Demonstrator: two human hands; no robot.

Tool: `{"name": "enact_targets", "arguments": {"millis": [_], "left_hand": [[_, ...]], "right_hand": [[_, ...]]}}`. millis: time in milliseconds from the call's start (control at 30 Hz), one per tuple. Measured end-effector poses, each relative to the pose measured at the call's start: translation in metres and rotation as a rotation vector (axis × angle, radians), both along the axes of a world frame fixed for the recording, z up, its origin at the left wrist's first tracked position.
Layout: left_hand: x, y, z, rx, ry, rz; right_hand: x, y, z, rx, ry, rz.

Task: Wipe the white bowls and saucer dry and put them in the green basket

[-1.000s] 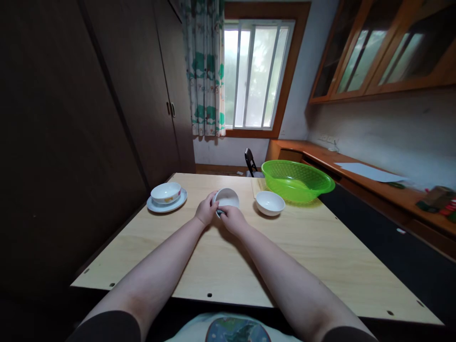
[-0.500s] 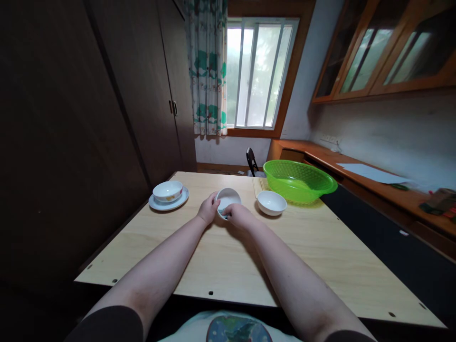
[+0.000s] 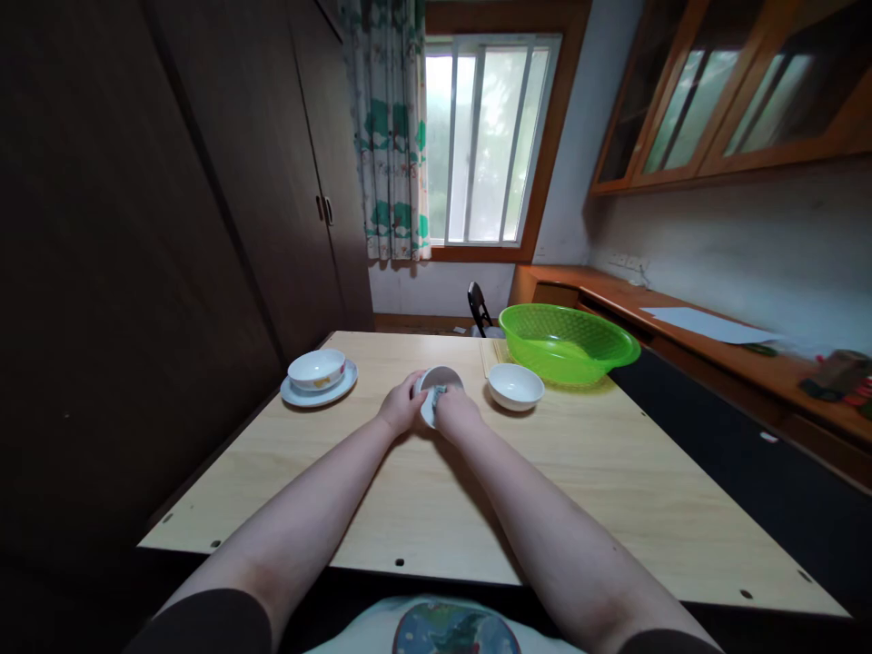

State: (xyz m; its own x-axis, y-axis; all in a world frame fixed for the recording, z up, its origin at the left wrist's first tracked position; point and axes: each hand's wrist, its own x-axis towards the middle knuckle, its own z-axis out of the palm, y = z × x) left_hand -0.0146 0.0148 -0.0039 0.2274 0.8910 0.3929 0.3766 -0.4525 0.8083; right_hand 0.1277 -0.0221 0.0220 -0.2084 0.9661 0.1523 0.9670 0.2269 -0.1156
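Note:
A small white bowl [image 3: 441, 374] is tilted up over the middle of the table, its open side towards me. My left hand [image 3: 401, 404] is closed on its left rim, thumb on the inside. Inside the bowl, my right hand [image 3: 455, 413] is closed on a small grey-blue cloth [image 3: 438, 396], pressed to the inner wall; most of the cloth is hidden by the fingers. Just right of my hands stands a second white bowl [image 3: 516, 388], upright. To the left, a patterned white bowl [image 3: 317, 369] rests on a white plate [image 3: 290, 394].
A green plastic basket [image 3: 569, 341] stands at the table's back right corner, with thin pale chopsticks [image 3: 486, 354] beside it. Behind the table is a dark folding chair [image 3: 479, 307]. A dark wardrobe [image 3: 224, 182] flanks the left side, a wooden desk [image 3: 586, 283] the right.
My right hand has shifted with the cloth from the bowl's lower part towards its middle and right wall. The bowl has turned in my left hand. The view has moved slightly.

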Motion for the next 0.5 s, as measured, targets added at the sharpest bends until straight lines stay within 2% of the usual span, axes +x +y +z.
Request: {"name": "enact_targets", "arguments": {"millis": [133, 267, 500], "left_hand": [[0.0, -0.0004, 0.0004, -0.002, 0.069, 0.002], [-0.002, 0.0017, 0.0013, 0.015, -0.002, -0.044], [-0.0046, 0.0029, 0.0039, 0.015, -0.079, -0.12]], "right_hand": [[-0.0046, 0.0013, -0.0085, 0.077, 0.071, -0.004], [-0.0042, 0.0037, -0.011, 0.153, 0.247, 0.003], [0.0022, 0.002, -0.009, 0.233, 0.388, 0.191]]}}
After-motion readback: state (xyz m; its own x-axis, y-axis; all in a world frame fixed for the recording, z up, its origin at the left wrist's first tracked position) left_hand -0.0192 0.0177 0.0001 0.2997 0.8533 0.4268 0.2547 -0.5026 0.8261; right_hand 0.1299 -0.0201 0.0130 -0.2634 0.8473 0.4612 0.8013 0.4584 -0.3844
